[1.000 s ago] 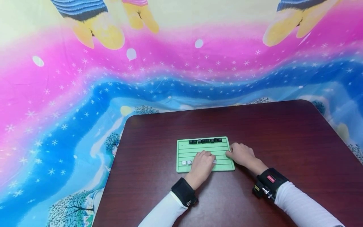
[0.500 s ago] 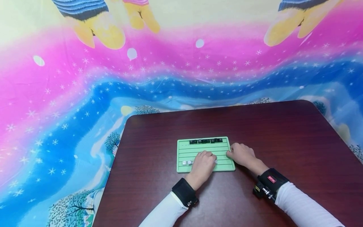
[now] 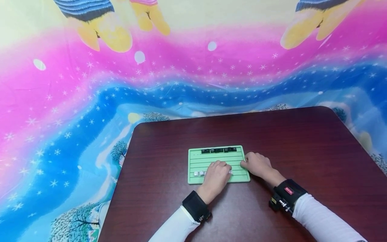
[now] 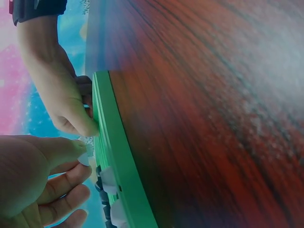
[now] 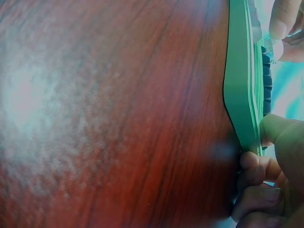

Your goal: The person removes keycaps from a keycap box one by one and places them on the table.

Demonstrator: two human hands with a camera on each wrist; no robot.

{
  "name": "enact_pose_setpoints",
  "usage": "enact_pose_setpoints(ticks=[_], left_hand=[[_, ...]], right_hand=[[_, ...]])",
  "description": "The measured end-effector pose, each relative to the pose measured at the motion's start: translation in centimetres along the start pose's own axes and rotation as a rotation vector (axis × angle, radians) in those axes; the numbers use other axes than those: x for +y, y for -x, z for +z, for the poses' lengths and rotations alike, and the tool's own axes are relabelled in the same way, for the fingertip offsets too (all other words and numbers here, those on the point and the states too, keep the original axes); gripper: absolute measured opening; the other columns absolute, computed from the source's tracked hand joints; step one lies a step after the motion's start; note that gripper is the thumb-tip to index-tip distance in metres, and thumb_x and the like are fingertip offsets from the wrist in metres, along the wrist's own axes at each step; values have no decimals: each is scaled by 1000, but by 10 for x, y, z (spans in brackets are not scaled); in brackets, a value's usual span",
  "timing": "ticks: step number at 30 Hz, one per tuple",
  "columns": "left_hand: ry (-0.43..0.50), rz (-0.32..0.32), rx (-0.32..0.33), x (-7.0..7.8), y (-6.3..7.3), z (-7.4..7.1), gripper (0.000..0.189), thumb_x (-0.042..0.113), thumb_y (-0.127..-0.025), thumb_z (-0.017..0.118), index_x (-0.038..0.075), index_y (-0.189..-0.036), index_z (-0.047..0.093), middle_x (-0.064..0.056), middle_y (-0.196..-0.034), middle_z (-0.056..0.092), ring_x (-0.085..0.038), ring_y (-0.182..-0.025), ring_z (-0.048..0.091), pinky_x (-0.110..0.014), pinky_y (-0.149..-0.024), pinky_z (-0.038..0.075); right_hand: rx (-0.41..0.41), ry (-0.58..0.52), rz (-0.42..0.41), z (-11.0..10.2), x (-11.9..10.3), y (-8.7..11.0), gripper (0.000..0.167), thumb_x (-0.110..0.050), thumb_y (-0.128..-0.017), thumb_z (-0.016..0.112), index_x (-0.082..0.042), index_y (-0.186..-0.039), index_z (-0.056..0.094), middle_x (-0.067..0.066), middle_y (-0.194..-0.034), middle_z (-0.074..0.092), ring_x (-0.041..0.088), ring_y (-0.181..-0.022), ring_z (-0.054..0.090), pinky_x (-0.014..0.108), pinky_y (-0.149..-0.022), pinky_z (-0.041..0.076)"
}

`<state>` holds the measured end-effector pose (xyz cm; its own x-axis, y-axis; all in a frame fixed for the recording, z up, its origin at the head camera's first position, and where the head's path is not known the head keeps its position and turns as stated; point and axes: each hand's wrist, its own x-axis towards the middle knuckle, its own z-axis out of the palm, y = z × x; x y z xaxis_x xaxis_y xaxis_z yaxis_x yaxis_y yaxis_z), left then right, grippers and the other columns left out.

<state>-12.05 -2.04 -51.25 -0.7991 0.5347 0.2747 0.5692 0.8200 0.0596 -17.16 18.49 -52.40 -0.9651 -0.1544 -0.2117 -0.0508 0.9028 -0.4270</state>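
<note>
A green ridged board (image 3: 197, 162) lies on the table, with a row of black keycaps (image 3: 216, 150) along its far side. White keycaps (image 3: 202, 173) sit in a groove nearer the person, partly covered by my left hand (image 3: 216, 176). In the left wrist view, the thumb and forefinger of that hand pinch a small white keycap (image 4: 84, 159) just above the board. My right hand (image 3: 258, 164) grips the board's right edge; the right wrist view has its thumb (image 5: 274, 128) on top and its other fingers curled against the side and below.
The dark reddish wooden table (image 3: 157, 151) extends around the board on all sides. Behind it hangs a colourful printed cloth (image 3: 193, 67). Each wrist wears a black band (image 3: 196, 205) with a small device.
My left hand has shifted very slightly to the right over the board, still pinching the white keycap. The right hand and the board hold their place.
</note>
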Motion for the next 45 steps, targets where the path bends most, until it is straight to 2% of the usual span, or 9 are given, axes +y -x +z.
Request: enact_pose_setpoints(ticks=[4,9,24,34,45], left_hand=[[12,11,26,2,-1,-5,9,28,-93,73,22,-98,76,9,-94,73,-10,-86,65,-24,-71,49],[27,18,36,5,3,-7,7,27,-93,73,22,-95,76,9,-90,72,-11,-82,64,-23,-67,46],[25,62,66,16,13,-4,5,28,-93,72,23,-93,74,10,-89,71,-9,-84,64,-23,-70,46],[-14,75,47,24,15,-2,8,32,-92,73,24,-93,75,11,-90,71,-8,-82,63,-21,-66,43],[-56,110,13,30,16,-2,14,38,-90,75,26,-97,75,12,-94,71,-7,-87,64,-21,-70,46]], right_hand=[[16,1,-2,-1,0,-1,43,-30,-91,60,-20,-56,38,-8,-52,27,10,-48,24,27,-47,19],[-4,5,7,0,1,0,43,-31,-91,61,-20,-57,38,-8,-52,28,10,-49,24,27,-47,19],[7,6,2,0,0,1,42,-30,-91,62,-19,-58,38,-7,-53,30,11,-50,27,28,-48,23],[14,7,3,1,0,1,42,-30,-90,62,-19,-58,38,-7,-54,30,11,-51,27,28,-48,23],[26,8,-1,2,1,1,42,-29,-90,62,-19,-57,38,-7,-53,29,11,-50,27,28,-48,22]])
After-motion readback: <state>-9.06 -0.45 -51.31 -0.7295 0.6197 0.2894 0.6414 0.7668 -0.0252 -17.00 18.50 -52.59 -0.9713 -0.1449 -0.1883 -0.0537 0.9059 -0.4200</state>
